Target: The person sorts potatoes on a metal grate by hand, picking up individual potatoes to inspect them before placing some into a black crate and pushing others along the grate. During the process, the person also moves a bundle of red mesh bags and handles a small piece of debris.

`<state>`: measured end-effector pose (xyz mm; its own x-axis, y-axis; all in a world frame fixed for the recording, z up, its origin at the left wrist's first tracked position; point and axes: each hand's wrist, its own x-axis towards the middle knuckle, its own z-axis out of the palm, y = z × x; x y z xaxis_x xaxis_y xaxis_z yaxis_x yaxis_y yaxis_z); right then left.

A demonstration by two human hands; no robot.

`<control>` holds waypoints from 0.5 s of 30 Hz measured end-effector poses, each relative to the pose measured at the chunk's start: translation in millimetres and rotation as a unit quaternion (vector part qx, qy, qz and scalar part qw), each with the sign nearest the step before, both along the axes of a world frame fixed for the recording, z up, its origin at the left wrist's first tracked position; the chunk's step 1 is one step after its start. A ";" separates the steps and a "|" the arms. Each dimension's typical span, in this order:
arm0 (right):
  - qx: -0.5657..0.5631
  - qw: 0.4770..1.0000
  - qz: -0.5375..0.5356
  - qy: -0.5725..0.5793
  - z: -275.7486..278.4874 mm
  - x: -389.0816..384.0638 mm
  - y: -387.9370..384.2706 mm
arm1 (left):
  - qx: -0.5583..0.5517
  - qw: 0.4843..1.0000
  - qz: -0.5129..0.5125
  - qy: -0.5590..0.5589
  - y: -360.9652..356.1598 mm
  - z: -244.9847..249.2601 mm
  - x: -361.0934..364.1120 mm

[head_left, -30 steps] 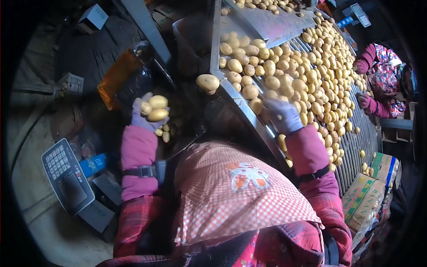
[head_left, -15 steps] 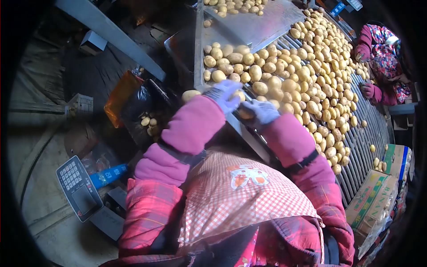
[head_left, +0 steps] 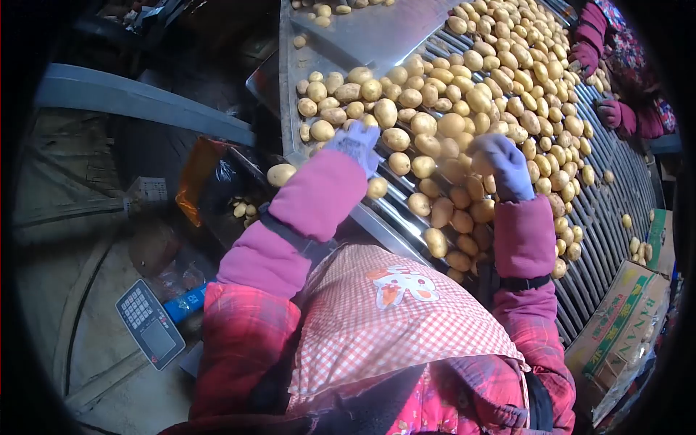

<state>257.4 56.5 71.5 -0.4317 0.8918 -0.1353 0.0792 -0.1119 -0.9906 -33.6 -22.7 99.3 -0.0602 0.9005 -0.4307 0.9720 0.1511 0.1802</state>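
Many potatoes (head_left: 425,124) lie on a roller conveyor (head_left: 602,217). My left hand (head_left: 355,147), in a pale purple glove, is over potatoes beside the conveyor's left rim. Its fingers point away from me and look slightly apart, with their undersides hidden. Higher on the rollers, my right hand (head_left: 502,165), in a like glove, bends over the potato pile. Its fingers are smeared by motion, and a potato (head_left: 481,162) shows right beneath them; whether they grip it cannot be made out. One potato (head_left: 281,175) lies by my left sleeve, outside the rim.
A metal plate (head_left: 377,32) covers the conveyor's far left part. Another person's gloved hands (head_left: 616,114) are at the far right side. Cardboard boxes (head_left: 616,319) stand at lower right. A scale's keypad display (head_left: 150,324) is at lower left, below a grey beam (head_left: 145,101).
My hands have moved apart: the right one went right and up over the pile, the left one slightly left. Potatoes now show on the rollers nearest me. The view has shifted.
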 end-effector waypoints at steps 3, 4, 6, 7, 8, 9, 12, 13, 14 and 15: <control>0.334 0.876 0.110 -0.331 8.2 -47.6 0.2 | 0.190 0.976 -0.088 -0.059 7.8 -9.3 7.9; 0.423 0.743 0.179 -0.487 7.1 -62.6 4.3 | 0.192 0.975 -0.092 -0.060 14.5 -20.9 15.2; 0.340 0.728 0.210 -0.557 20.0 -92.3 5.6 | 0.128 0.989 -0.053 -0.050 26.5 -44.2 23.6; 0.315 0.716 0.225 -0.581 23.0 -103.3 7.0 | 0.119 0.991 -0.015 -0.062 32.5 -56.8 25.4; 0.318 0.715 0.231 -0.579 14.1 -108.4 11.6 | 0.118 0.991 -0.009 -0.062 37.1 -68.3 22.4; 0.305 0.709 0.256 -0.582 16.2 -119.7 15.4 | 0.083 0.994 -0.015 -0.063 44.2 -66.1 18.2; 0.268 0.678 0.297 -0.617 22.5 -124.4 16.2 | 0.098 0.991 0.018 -0.093 37.1 -65.3 18.2; 0.277 0.698 0.270 -0.602 14.9 -120.5 17.1 | 0.121 0.985 0.015 -0.119 36.0 -67.5 14.9; 0.287 0.717 0.243 -0.587 9.4 -115.6 20.5 | 0.144 0.979 0.012 -0.145 35.0 -69.6 10.7; 0.274 0.719 0.246 -0.589 18.0 -111.2 23.6 | 0.149 0.978 0.013 -0.147 32.6 -69.4 6.5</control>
